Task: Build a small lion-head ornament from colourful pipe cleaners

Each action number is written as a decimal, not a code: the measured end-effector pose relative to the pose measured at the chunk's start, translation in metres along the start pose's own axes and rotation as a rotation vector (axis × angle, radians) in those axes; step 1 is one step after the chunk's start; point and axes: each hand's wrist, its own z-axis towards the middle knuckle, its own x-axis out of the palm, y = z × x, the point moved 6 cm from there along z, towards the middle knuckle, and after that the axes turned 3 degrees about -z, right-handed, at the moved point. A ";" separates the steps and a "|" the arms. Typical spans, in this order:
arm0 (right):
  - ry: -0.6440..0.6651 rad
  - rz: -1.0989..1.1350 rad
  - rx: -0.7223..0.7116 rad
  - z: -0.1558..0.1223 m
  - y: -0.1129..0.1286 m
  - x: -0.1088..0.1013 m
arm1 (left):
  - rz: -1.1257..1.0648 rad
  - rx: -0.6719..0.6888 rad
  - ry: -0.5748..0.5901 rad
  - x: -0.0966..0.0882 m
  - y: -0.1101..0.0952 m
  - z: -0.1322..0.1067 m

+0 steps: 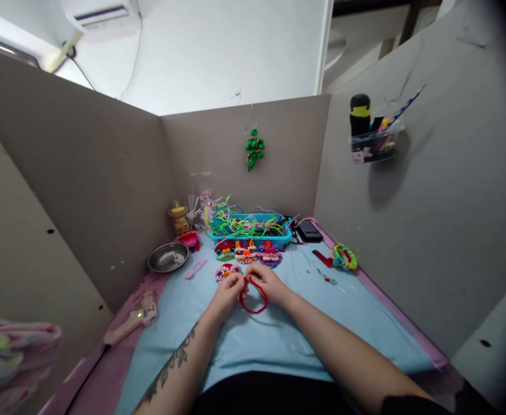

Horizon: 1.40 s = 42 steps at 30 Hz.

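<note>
Both my hands meet over the blue table cover, fingers closed on a red pipe cleaner (pixel 254 312) bent into a loop that hangs below them. My left hand (pixel 230 291) pinches it near one end. Beside it, my right hand (pixel 267 280) grips the other side close to the top of the loop. The fingertips partly hide where the ends meet. Just beyond my left hand lies a pink and red fuzzy figure (pixel 227 271). Farther back sit a green and red figure (pixel 225 251), an orange one (pixel 246 252) and a purple one (pixel 270 254), in a row.
A blue basket (pixel 253 239) of colourful pipe cleaners stands at the back. To the left are a metal bowl (pixel 168 257), a pink hair clip (pixel 196 268) and a corded glue gun (pixel 134 320). On the right lie a phone (pixel 309 231), red-handled scissors (pixel 323 259) and coiled rings (pixel 344 257). Grey partitions (pixel 244 155) surround the table.
</note>
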 end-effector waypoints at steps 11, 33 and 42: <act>0.019 -0.040 -0.125 -0.002 0.013 -0.001 | -0.133 -0.146 0.083 0.004 -0.001 -0.005; 0.083 -0.082 0.141 0.001 -0.011 0.006 | 0.836 0.575 -0.172 0.008 -0.037 -0.019; 0.107 -0.055 0.143 -0.001 -0.018 0.007 | 0.809 0.528 -0.231 0.004 -0.036 -0.021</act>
